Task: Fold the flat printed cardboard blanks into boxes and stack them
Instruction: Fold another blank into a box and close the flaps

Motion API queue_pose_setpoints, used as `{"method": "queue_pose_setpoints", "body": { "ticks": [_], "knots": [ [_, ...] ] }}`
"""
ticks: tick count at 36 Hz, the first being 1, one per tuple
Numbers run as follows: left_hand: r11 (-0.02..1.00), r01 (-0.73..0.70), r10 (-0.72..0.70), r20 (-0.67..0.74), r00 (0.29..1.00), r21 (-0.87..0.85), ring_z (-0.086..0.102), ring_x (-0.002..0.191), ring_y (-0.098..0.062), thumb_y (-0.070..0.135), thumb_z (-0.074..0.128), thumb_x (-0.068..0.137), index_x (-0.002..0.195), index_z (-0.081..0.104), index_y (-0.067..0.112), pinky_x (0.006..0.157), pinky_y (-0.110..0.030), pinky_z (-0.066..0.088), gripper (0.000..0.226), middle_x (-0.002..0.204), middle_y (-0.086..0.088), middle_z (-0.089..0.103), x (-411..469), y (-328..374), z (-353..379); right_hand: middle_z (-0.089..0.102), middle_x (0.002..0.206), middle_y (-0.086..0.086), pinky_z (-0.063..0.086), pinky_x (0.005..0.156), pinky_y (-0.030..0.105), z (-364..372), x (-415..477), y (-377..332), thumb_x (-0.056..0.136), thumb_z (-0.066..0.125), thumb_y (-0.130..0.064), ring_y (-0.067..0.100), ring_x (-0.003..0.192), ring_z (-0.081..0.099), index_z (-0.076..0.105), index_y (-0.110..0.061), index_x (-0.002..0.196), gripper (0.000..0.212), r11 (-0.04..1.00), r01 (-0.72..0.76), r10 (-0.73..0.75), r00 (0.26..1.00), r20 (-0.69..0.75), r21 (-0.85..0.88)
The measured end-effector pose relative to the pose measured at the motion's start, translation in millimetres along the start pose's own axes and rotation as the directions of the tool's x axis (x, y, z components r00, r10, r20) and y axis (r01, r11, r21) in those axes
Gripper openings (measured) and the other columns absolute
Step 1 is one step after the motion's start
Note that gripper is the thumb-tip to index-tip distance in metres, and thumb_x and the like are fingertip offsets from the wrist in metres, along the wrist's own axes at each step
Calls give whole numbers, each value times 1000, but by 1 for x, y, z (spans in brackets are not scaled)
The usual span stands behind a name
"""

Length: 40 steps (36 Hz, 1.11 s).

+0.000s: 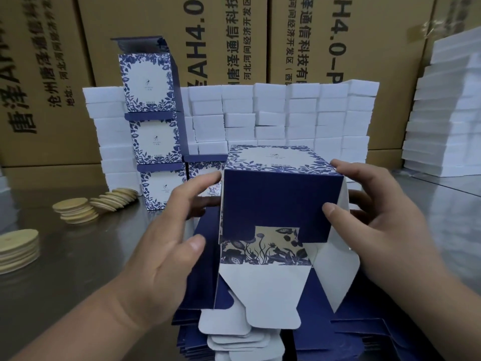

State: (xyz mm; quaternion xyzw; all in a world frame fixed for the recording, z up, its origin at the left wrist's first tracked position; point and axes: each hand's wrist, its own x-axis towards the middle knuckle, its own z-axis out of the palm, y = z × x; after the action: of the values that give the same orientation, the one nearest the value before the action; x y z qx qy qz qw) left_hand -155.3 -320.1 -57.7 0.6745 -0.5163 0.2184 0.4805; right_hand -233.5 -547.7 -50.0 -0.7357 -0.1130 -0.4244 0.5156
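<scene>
Working above the pile of flat blanks (260,342) at lower centre, probably best squaring the half-formed box (281,201) before tucking its white bottom flaps (260,290). Pinching it with the right hand (385,225), thumb on the navy face, fingers (343,166) over the top corner; steadying the left wall with the loosely spread left hand (166,251), gripping nothing. Stacking later on the finished boxes (153,142) at upper left.

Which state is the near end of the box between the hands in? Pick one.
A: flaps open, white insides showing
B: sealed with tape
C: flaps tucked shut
A: the box, between the left hand and right hand, has its white flaps hanging unfolded toward the camera, above the pile of flat blanks.
</scene>
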Motion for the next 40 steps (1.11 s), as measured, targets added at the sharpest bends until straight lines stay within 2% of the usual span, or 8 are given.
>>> {"method": "queue_pose_setpoints", "body": {
  "ticks": [5, 11, 14, 19, 24, 30, 35, 40],
  "knots": [
    [994, 83, -85, 20, 996, 65, 47, 118, 3, 35, 41, 73, 127, 31, 64, 95, -12, 36, 62, 132, 35, 41, -3, -9, -6, 56, 117, -37, 52, 78, 32, 1, -1, -1, 82, 62, -9, -2, 99, 61, 54, -54, 95, 47, 999, 41, -41, 999, -3, -34],
    [990, 132, -137, 156, 978, 42, 34, 133, 1, 37, 47, 74, 145, 22, 29, 104, -16, 30, 75, 143, 26, 37, -2, -11, -6, 56, 115, -39, 51, 77, 23, 2, -1, 0, 82, 61, -6, -6, 97, 60, 56, -50, 97, 47, 998, 54, -55, 998, -14, -42],
    [991, 124, -131, 139, 982, 58, 34, 133, 2, 40, 50, 73, 143, 24, 36, 104, -19, 32, 75, 142, 27, 37, 0, -10, -6, 55, 115, -40, 51, 78, 24, 2, 0, 0, 80, 61, -9, -6, 98, 60, 56, -50, 98, 45, 997, 57, -58, 998, -14, -51],
    [980, 173, -178, 42, 983, 96, 40, 123, 12, 51, 58, 64, 119, 28, 69, 95, -23, 34, 65, 129, 39, 42, 0, -7, -4, 54, 118, -39, 53, 77, 29, 1, -1, 0, 77, 61, -18, -4, 101, 59, 53, -55, 100, 44, 997, 42, -43, 999, -17, -67],
    [970, 184, -174, -74, 982, 158, 46, 111, 19, 53, 63, 54, 92, 32, 69, 88, -11, 41, 52, 123, 51, 36, 3, -1, 2, 54, 117, -40, 49, 79, 16, 2, -1, 1, 78, 62, -11, -6, 99, 60, 53, -55, 98, 49, 995, 73, -74, 997, -10, -70],
    [968, 74, -58, -73, 996, 242, 53, 112, 7, 49, 62, 57, 95, 35, 63, 87, -27, 40, 48, 134, 41, 34, 4, 8, -1, 54, 119, -39, 51, 75, 22, 3, -1, 2, 77, 63, -16, -4, 98, 60, 54, -55, 99, 46, 997, 49, -51, 998, -26, -62],
    [877, -147, 121, 87, 989, 457, 42, 124, 3, 47, 61, 63, 122, 34, 39, 91, -3, 35, 65, 150, 11, 23, 7, 11, -2, 58, 114, -37, 53, 69, 25, 3, -1, 3, 72, 61, -22, -4, 94, 61, 54, -55, 101, 44, 998, 31, -33, 998, -46, -53],
    [871, -181, 116, 168, 979, 456, 30, 134, 4, 47, 63, 61, 127, 36, 44, 98, -16, 38, 71, 155, 7, 11, 5, 5, -3, 57, 115, -37, 54, 71, 30, 3, -1, 3, 73, 61, -23, -3, 95, 61, 54, -56, 99, 44, 998, 31, -34, 998, -47, -53]
  ]
}}
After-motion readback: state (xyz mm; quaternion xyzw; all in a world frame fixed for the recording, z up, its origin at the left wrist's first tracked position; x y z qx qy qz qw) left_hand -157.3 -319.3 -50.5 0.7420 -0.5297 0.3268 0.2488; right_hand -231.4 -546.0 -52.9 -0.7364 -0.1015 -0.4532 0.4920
